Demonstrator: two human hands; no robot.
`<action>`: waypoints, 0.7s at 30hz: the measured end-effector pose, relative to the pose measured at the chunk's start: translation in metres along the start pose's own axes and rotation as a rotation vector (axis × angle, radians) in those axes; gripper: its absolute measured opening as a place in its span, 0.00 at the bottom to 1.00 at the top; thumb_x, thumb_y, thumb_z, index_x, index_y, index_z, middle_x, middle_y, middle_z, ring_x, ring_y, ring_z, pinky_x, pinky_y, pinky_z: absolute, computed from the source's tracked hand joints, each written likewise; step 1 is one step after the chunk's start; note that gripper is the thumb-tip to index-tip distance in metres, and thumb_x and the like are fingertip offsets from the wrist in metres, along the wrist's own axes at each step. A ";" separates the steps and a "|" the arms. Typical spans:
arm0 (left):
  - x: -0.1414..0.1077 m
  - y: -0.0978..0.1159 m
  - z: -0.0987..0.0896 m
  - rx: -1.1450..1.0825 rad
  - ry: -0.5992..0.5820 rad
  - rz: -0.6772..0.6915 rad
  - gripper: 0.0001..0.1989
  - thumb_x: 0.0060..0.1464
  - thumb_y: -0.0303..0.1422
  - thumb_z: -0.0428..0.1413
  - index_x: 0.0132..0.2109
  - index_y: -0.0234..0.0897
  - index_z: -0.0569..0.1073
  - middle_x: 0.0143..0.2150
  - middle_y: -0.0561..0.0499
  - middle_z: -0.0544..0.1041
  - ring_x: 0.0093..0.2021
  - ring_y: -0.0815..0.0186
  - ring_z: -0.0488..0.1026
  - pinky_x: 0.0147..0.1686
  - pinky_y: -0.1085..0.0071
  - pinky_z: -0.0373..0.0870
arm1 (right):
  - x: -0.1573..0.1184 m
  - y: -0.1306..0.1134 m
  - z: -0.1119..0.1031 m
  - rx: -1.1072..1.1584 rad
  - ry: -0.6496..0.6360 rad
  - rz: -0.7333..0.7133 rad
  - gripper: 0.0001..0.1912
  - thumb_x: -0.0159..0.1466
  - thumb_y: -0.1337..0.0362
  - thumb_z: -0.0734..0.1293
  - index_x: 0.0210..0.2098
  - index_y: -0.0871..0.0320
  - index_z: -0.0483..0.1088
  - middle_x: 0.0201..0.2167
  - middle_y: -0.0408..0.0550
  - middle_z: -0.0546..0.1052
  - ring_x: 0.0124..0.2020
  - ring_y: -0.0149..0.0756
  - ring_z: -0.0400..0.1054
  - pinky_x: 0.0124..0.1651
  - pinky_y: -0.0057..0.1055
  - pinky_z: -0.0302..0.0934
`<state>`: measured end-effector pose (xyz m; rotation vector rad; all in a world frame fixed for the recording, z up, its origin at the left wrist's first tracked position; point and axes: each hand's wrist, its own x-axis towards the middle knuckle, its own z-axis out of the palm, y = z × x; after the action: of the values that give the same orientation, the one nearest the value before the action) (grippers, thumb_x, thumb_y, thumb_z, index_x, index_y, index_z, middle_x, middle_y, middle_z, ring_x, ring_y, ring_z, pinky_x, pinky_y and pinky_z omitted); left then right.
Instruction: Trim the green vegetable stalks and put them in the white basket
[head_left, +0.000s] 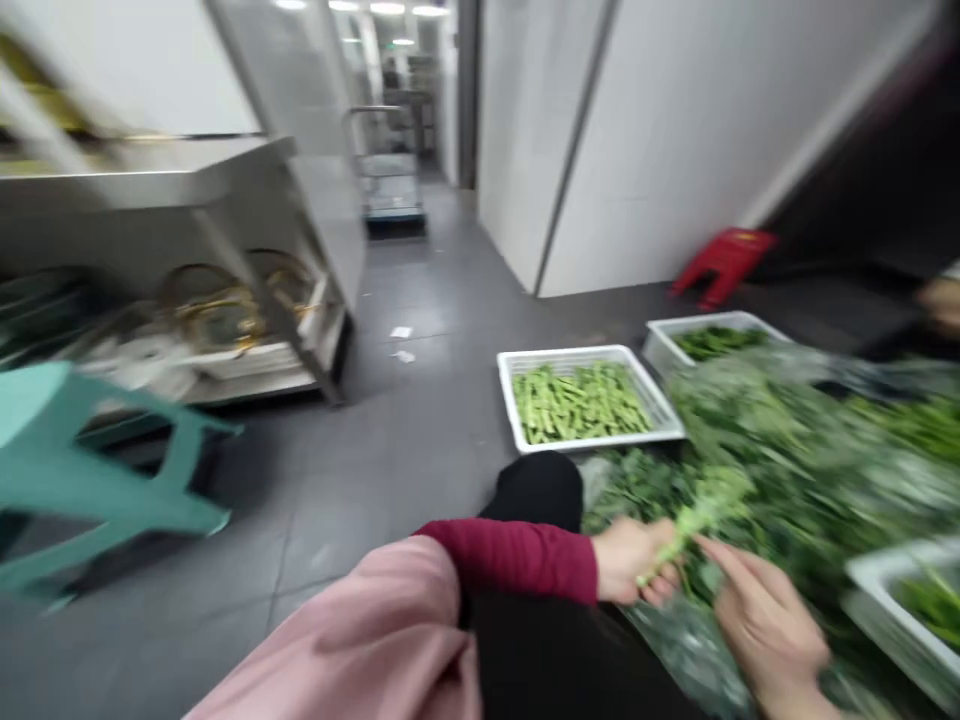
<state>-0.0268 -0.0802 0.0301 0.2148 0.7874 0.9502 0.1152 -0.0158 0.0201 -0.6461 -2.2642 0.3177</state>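
Observation:
My left hand (pixel 636 562) is closed around the pale green stem of a leafy vegetable (pixel 705 512), whose leafy end points up and right. Close to that stem, my right hand (pixel 772 615) has its index finger stretched toward it, with the fingertip at or near the stalk; its other fingers are blurred and partly hidden. A large heap of leafy greens (pixel 780 440) lies beyond and to the right of both hands. Beyond my knee, a white basket (pixel 510 400) holds many cut green stems (pixel 581 403).
More white baskets with greens stand at the back (pixel 660 345) and right (pixel 870 590). A teal stool (pixel 150 470) and a metal shelf (pixel 172 185) are at left, a red stool (pixel 726 262) and a trolley (pixel 390 185) behind. Another person's hand (pixel 943 300) shows at the right edge.

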 end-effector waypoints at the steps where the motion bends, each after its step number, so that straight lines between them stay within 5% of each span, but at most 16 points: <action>1: -0.001 0.004 0.001 -0.005 0.021 -0.015 0.21 0.54 0.48 0.39 0.25 0.36 0.59 0.16 0.58 0.53 0.12 0.75 0.48 0.12 0.79 0.42 | -0.001 -0.001 -0.004 -0.063 0.036 0.005 0.16 0.57 0.72 0.56 0.39 0.54 0.71 0.35 0.48 0.72 0.34 0.35 0.68 0.38 0.29 0.63; 7: 0.010 0.028 0.000 -0.151 -0.096 -0.069 0.22 0.55 0.50 0.36 0.27 0.36 0.57 0.15 0.61 0.50 0.11 0.78 0.42 0.12 0.80 0.36 | 0.007 -0.002 0.004 -0.018 0.037 -0.013 0.19 0.56 0.75 0.53 0.37 0.55 0.71 0.33 0.48 0.73 0.36 0.33 0.68 0.39 0.28 0.63; 11: 0.017 0.034 -0.004 -0.041 -0.134 0.015 0.21 0.52 0.52 0.41 0.29 0.37 0.58 0.15 0.61 0.52 0.10 0.77 0.45 0.11 0.79 0.39 | 0.033 0.047 -0.004 0.077 0.096 0.570 0.16 0.56 0.71 0.57 0.42 0.58 0.68 0.35 0.50 0.72 0.32 0.34 0.68 0.37 0.32 0.63; 14: 0.025 0.026 -0.005 0.105 -0.071 0.071 0.23 0.48 0.55 0.43 0.30 0.37 0.58 0.16 0.61 0.55 0.10 0.77 0.49 0.10 0.80 0.43 | 0.051 0.076 -0.019 0.158 0.033 0.859 0.29 0.48 0.67 0.68 0.50 0.60 0.62 0.39 0.53 0.70 0.31 0.34 0.67 0.37 0.33 0.61; 16: 0.032 0.019 -0.005 0.201 -0.019 0.167 0.24 0.47 0.56 0.44 0.31 0.37 0.59 0.16 0.61 0.57 0.10 0.77 0.50 0.10 0.79 0.45 | 0.056 0.073 -0.022 0.335 -0.021 0.869 0.29 0.46 0.63 0.70 0.48 0.58 0.64 0.40 0.51 0.70 0.32 0.34 0.66 0.35 0.30 0.61; 18: 0.039 0.013 -0.005 0.311 0.051 0.275 0.24 0.47 0.56 0.45 0.31 0.37 0.59 0.16 0.61 0.59 0.09 0.76 0.52 0.09 0.79 0.46 | 0.055 0.056 -0.016 0.633 -0.056 0.868 0.19 0.52 0.57 0.66 0.41 0.58 0.66 0.33 0.47 0.70 0.25 0.29 0.64 0.25 0.26 0.58; 21: 0.046 0.005 -0.003 0.445 0.130 0.335 0.23 0.47 0.54 0.46 0.31 0.36 0.59 0.16 0.61 0.59 0.09 0.77 0.53 0.09 0.80 0.46 | 0.050 0.028 -0.001 0.983 0.143 0.952 0.12 0.54 0.56 0.64 0.31 0.58 0.64 0.18 0.36 0.62 0.14 0.21 0.52 0.14 0.20 0.44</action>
<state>-0.0166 -0.0410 0.0068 0.6942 1.1013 1.1004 0.0964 0.0351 0.0394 -1.0642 -1.2385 1.6255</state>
